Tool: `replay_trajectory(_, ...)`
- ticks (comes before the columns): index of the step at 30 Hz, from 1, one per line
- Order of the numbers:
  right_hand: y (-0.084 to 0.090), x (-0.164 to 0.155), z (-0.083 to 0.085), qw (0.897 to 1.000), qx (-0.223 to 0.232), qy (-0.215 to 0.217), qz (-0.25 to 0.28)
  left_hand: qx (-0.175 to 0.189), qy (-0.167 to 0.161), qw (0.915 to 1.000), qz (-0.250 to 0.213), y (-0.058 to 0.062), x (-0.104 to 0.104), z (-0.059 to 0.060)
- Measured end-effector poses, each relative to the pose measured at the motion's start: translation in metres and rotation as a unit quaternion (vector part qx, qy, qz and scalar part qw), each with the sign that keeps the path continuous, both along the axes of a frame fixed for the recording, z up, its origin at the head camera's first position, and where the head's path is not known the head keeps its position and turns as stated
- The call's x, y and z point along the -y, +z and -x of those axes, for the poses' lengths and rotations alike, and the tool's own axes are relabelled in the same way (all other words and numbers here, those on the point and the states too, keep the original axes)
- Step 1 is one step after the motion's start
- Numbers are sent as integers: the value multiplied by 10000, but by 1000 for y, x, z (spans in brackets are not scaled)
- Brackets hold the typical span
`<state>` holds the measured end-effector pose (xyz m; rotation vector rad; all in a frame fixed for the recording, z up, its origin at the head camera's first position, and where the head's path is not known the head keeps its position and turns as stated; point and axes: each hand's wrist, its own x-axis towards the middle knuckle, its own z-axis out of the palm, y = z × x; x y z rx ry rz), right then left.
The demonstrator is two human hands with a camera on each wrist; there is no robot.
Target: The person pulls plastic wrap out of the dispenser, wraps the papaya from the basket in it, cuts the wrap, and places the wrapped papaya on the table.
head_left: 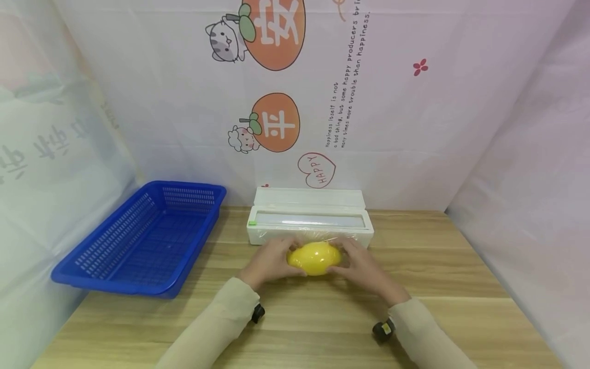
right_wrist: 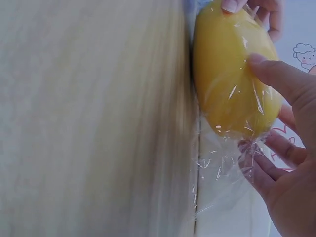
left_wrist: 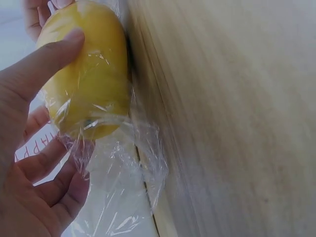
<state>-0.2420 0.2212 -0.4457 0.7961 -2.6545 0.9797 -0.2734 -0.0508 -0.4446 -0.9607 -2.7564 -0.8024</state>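
Observation:
A smooth, oval yellow fruit (head_left: 315,259) is held lengthwise between both hands, just in front of the cling film box (head_left: 267,236). Clear cling film (left_wrist: 148,153) lies over its skin, with loose crinkled ends hanging past each tip. My left hand (head_left: 274,261) grips the left end, thumb (left_wrist: 61,49) on the near side and fingers curled behind and under the tip, amid the film. At the other end my right hand (head_left: 361,264) grips in the same way, its thumb (right_wrist: 274,71) pressing the wrapped skin and its fingertips in the loose film (right_wrist: 222,158).
The box's lid (head_left: 309,197) stands up at the back, showing the film roll (head_left: 309,220) inside and a green slider (head_left: 252,223) at the left. A blue plastic basket (head_left: 195,246) sits on the wooden table (head_left: 428,266) to the left. Printed white cloth (head_left: 387,113) encloses the back and sides.

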Motion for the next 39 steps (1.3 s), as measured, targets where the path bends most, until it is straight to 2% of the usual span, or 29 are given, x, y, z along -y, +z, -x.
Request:
replay_trajectory(8,6,0,-10,9990,383,-203,-108,331,-170,9989,-274,2,3,-4)
replay_trajectory(16,12,3,-20,9963,731,-442,-125,525,-251,9981,-215,6,6,-8)
replay_trajectory(21,13,4,-23,9950,900,-428,-42,737,-296,9967,-191,9,8,-12)
replay_trajectory(25,16,3,-25,9944,1017,-299,54,879,-327,9955,-116,11,8,-14)
replay_trajectory(29,15,-2,-26,9924,1225,-135,54,1057,-492,9931,-126,12,10,-15)
replay_trajectory(37,18,-10,-28,9832,1808,201,176,1295,-504,9903,-65,14,12,-21)
replay_trajectory(39,19,-12,-29,9801,1948,332,193,1388,-598,9885,-96,14,13,-23)
